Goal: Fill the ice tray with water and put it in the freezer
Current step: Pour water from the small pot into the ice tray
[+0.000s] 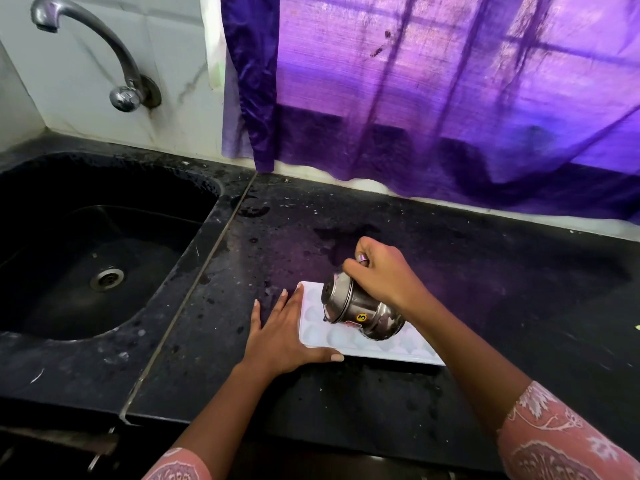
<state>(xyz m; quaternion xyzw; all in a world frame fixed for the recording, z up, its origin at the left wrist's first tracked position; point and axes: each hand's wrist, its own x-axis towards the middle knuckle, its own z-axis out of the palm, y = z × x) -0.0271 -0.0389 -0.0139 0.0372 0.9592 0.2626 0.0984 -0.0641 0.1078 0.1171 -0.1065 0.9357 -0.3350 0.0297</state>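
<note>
A white ice tray lies flat on the black counter, a little right of centre. My left hand rests open and flat against the tray's left end, thumb along its near edge. My right hand grips the handle of a small steel jug with a yellow sticker. The jug is tipped steeply to the left, its mouth over the tray's left cells. The jug hides the middle of the tray. I cannot tell whether water is in the cells.
A black sink with a steel drain is set into the counter on the left. A curved metal tap juts from the white tiled wall above it. A purple curtain hangs behind the counter.
</note>
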